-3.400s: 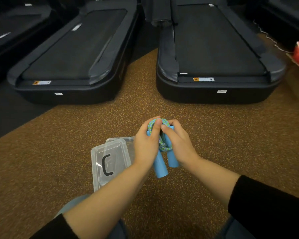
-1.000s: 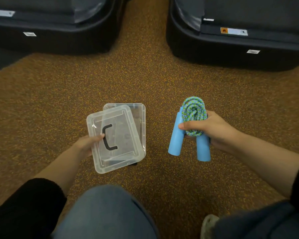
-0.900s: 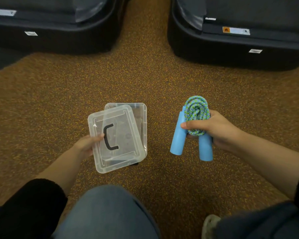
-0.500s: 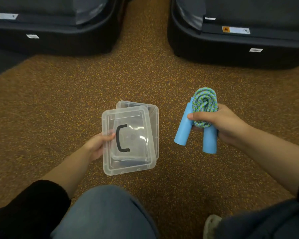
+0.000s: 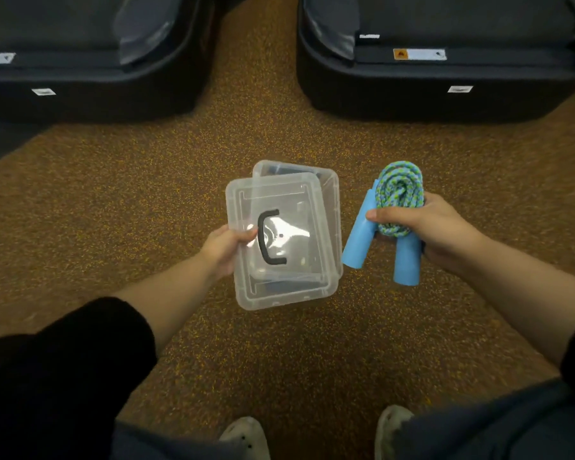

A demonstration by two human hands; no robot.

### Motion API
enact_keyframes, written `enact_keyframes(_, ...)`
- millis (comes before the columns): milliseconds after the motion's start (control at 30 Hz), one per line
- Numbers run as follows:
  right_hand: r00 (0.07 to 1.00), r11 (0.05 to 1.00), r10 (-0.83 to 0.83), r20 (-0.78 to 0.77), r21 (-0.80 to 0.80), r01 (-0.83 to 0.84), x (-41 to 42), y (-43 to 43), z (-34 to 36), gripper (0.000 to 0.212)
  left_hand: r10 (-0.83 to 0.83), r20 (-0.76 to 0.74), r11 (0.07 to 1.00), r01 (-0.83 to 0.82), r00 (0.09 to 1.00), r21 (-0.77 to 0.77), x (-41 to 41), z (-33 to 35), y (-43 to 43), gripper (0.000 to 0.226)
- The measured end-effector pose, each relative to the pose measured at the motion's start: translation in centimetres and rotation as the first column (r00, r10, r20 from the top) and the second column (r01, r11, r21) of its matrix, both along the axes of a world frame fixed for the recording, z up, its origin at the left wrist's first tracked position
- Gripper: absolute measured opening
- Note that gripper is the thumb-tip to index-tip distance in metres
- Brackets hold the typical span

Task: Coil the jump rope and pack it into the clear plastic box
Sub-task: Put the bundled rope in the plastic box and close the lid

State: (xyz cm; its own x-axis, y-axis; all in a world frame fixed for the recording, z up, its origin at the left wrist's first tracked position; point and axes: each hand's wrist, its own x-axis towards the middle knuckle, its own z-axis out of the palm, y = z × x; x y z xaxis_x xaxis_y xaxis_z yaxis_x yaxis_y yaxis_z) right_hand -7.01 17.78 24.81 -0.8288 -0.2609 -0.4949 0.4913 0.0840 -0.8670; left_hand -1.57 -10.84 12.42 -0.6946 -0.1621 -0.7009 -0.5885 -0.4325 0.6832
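My right hand (image 5: 435,229) grips the jump rope (image 5: 399,190), its blue-green cord wound into a tight bundle above two light blue handles that point down. It hangs in the air just right of the box. My left hand (image 5: 224,249) pinches the left edge of the clear lid (image 5: 289,207), which has a black handle. The lid lies skewed over the clear plastic box (image 5: 329,180), whose far right rim shows beneath it. What is inside the box is hard to tell through the plastic.
The box rests on speckled brown rubber floor (image 5: 130,194). Two black treadmill ends stand beyond it, one at the far left (image 5: 90,78) and one at the far right (image 5: 445,81). My knees and white shoes (image 5: 246,436) fill the bottom of the view.
Earlier both hands held the coiled rope. Now my left hand holds the lid. Over the last second the lid has turned squarer over the box and the view has shifted.
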Motion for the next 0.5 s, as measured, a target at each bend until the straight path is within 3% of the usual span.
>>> enact_keyframes(200, 0.999, 1.000, 0.021, -0.024, 0.005, -0.021, 0.4, 2.6, -0.5, 0.025, 0.032, 0.075, 0.995, -0.039, 0.997, 0.087, 3.4, -3.2, 4.3, 0.035)
enact_keyframes(367, 1.000, 1.000, 0.012, -0.009, 0.020, -0.011, 0.6, 4.5, -1.0, 0.024, -0.002, 0.085, 0.990, -0.010, 0.996, 0.143, 5.5, -5.0, 5.6, 0.052)
enact_keyframes(500, 0.999, 0.998, 0.034, -0.005, 0.051, -0.033, 0.7, 5.0, -1.3, 0.021, -0.010, 0.093, 0.984, -0.007, 0.996, 0.180, 6.7, -6.1, 6.5, 0.034)
